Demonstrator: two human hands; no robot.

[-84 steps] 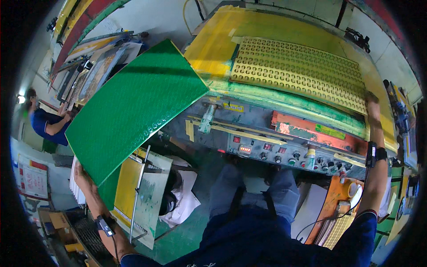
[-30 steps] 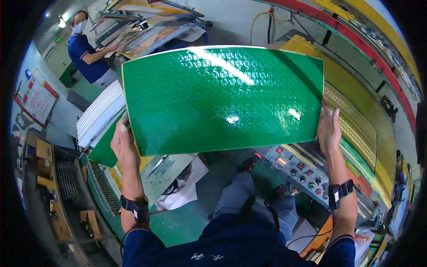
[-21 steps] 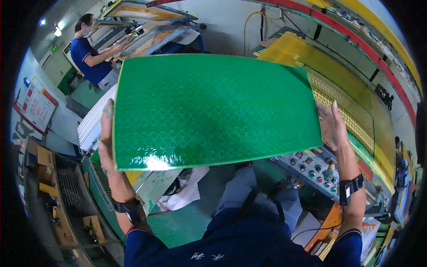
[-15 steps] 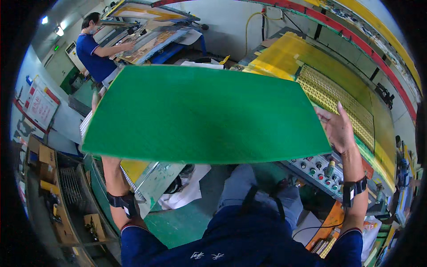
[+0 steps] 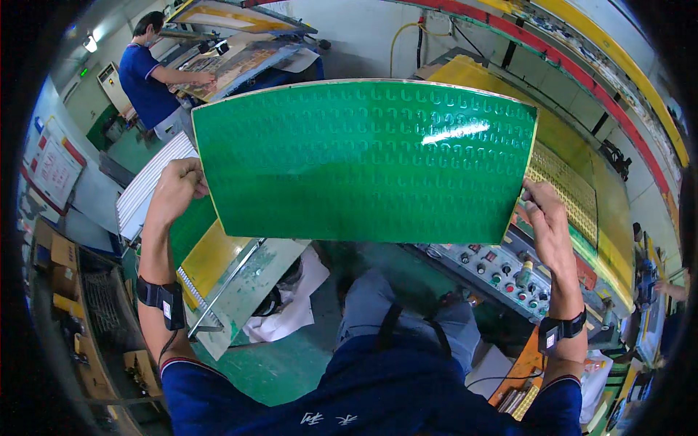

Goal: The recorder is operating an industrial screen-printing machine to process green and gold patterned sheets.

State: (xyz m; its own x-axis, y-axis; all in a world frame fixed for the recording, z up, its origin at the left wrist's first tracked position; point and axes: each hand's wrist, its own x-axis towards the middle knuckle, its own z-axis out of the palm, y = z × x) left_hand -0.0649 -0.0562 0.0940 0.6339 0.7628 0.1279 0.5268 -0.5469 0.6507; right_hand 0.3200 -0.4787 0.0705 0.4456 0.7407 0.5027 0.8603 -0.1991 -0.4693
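Note:
A large green sheet [image 5: 349,174] is held up in front of me, tilted, with a glossy face and rows of small raised marks over its upper part. My left hand [image 5: 177,187] is closed on its left edge, thumb and fingers pinching it. At the opposite edge my right hand [image 5: 547,218] grips the sheet, its fingertips partly hidden. Below and left of the sheet, another green surface and a yellow panel [image 5: 214,254] lie on a stand beside a white ridged rack [image 5: 156,182].
To the right stands a printing table with a yellow screen frame [image 5: 607,196] and a control panel [image 5: 502,276] with knobs and buttons. Shelving with boxes [image 5: 69,291] is at the left. A co-worker [image 5: 149,80] bends over another table at the far left. A red rail [image 5: 560,51] crosses above.
The sheet has tilted, so its glossy, patterned face now shows instead of a plain matte green one. My left hand has come into view at its edge, and my right fingers have closed in.

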